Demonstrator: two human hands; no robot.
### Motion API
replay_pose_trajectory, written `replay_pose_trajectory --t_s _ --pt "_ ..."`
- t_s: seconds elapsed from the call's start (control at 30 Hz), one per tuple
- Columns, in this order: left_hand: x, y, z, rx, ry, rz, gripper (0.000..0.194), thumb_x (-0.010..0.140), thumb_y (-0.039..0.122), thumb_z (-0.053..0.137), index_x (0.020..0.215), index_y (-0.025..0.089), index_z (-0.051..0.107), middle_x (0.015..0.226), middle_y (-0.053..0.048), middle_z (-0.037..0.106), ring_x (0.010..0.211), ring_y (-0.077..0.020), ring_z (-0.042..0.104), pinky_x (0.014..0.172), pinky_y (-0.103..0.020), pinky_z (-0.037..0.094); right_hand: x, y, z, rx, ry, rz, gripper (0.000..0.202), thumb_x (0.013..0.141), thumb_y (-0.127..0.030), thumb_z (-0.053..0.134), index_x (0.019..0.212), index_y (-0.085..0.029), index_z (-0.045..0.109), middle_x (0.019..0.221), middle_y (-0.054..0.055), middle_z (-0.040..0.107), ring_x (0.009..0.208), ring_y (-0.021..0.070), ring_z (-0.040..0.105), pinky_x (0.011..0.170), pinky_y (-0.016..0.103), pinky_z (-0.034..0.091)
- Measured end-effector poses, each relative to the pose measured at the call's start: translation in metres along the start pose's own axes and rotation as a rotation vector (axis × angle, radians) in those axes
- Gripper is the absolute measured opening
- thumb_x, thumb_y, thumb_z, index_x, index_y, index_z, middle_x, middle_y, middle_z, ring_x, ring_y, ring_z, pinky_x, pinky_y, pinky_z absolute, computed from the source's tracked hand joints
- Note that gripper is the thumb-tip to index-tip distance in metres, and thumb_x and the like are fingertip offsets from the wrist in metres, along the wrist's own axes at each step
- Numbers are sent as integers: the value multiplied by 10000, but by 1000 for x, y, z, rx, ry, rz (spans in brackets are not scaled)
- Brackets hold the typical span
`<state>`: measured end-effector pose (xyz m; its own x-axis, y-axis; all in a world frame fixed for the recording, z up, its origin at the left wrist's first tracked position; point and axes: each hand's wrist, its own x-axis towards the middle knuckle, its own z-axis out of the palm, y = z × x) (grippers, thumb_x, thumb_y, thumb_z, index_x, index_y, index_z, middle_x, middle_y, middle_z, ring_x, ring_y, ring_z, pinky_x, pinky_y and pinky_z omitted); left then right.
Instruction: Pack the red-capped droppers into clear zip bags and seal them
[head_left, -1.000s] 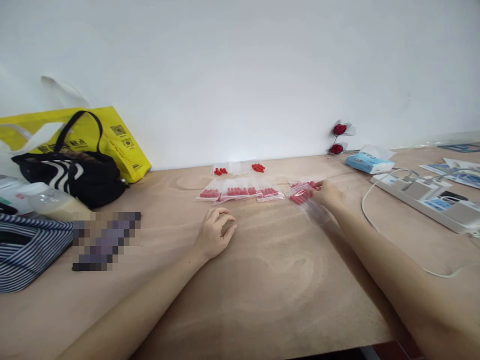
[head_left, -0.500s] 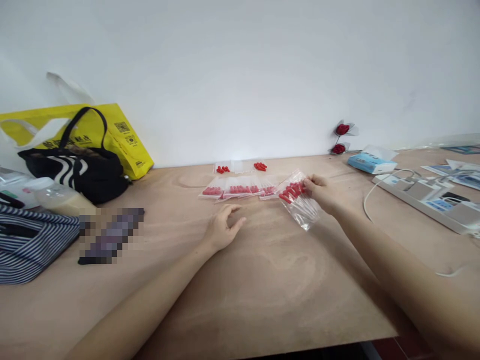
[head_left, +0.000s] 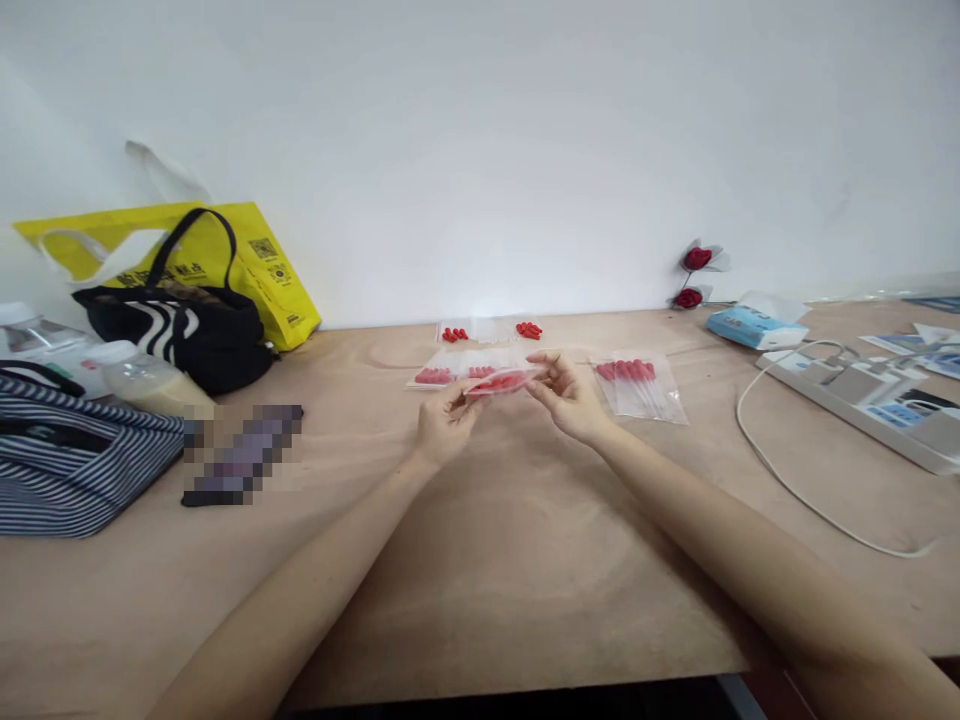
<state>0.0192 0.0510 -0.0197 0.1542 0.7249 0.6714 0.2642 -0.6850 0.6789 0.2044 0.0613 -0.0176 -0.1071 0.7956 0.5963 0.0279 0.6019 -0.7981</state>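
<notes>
Above the middle of the table, a clear plastic bag of red-tipped sticks (head_left: 501, 382) is stretched between my two hands, tilted nearly edge-on. My left hand (head_left: 446, 425) pinches its left end. At its right end, my right hand (head_left: 571, 402) grips the edge between thumb and fingers. Just behind lie more bags with red tips (head_left: 433, 374), partly covered by the held one. To the right of my right hand, another bag of red-tipped sticks (head_left: 637, 385) lies flat. Farther back, by the wall, are bags with small red pieces (head_left: 454, 334).
On the left stand a yellow bag (head_left: 281, 290), a black bag (head_left: 202, 345), a bottle (head_left: 142, 380) and a striped bag (head_left: 82, 460); a pixelated item (head_left: 244, 455) lies nearby. On the right are a tissue pack (head_left: 757, 325), a power strip (head_left: 892, 420) with cables and red roses (head_left: 697, 258).
My right hand has put its bag down on the right and moved left. Both hands now hold another bag, lifted from the row; my left hand was empty before.
</notes>
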Motion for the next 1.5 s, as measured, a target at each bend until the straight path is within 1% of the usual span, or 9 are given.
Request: replay_pose_trajectory --t_s 0.13,0.23,0.37,0.5,0.63,0.83,0.93,1.27,1.5 --pt "-9 -5 -16 300 -122 358 210 792 117 494 966 160 604 933 -62 660 885 -151 614 800 -273 497 -15 2 -13 -386 -154 -251 148 727 -124 490 828 -200 566 805 36 594 773 155 538 717 305 408" --pt "-19 -11 -19 368 -240 474 238 807 91 466 989 172 595 939 -59 657 892 -140 611 790 -265 509 -27 8 -18 -608 -279 -346 218 693 -63 471 830 -192 580 810 42 605 789 165 538 704 297 393" --pt "-25 -16 -18 422 -325 474 215 810 97 460 943 170 612 894 -57 658 862 -153 608 771 -301 518 -40 10 -18 -838 -419 -484 207 740 -120 490 910 -188 586 799 36 615 758 155 535 681 287 351" --pt "-24 -13 -19 449 -375 396 211 814 106 439 932 159 605 903 -68 643 866 -158 599 762 -306 519 -45 8 -17 -990 -429 -646 175 834 -196 438 809 -169 609 652 18 588 594 114 482 631 272 315" --pt "-29 -4 -22 543 -415 418 226 798 161 491 1009 165 570 978 -79 616 918 -170 583 783 -298 507 -45 9 -18 -1024 -366 -691 219 848 -183 415 747 -163 609 613 16 571 592 111 470 602 268 288" --pt "-36 5 -26 703 -350 788 105 803 132 500 851 177 581 761 -19 648 699 -129 612 628 -232 509 -45 8 -17 -989 -366 -662 207 840 -186 419 766 -169 611 630 19 569 621 119 465 600 273 283" --pt "-34 6 -27 734 -317 884 101 804 119 496 822 179 575 737 -8 654 645 -118 614 555 -209 493 -44 7 -19 -1009 -360 -681 206 842 -227 435 738 -177 607 626 20 568 636 125 461 613 284 286" --pt "-33 0 -33 659 -264 863 121 784 104 527 862 188 567 741 -2 666 643 -114 623 595 -217 517 -38 11 -26 -1118 -387 -868 252 850 -128 396 676 -191 568 582 2 536 595 117 405 653 304 299" --pt "-32 -1 -32 608 -324 881 160 784 82 500 900 175 560 757 -19 664 687 -132 627 651 -274 530 -39 11 -26 -1118 -392 -803 269 857 -138 373 671 -204 555 611 -7 550 622 110 431 689 325 302"
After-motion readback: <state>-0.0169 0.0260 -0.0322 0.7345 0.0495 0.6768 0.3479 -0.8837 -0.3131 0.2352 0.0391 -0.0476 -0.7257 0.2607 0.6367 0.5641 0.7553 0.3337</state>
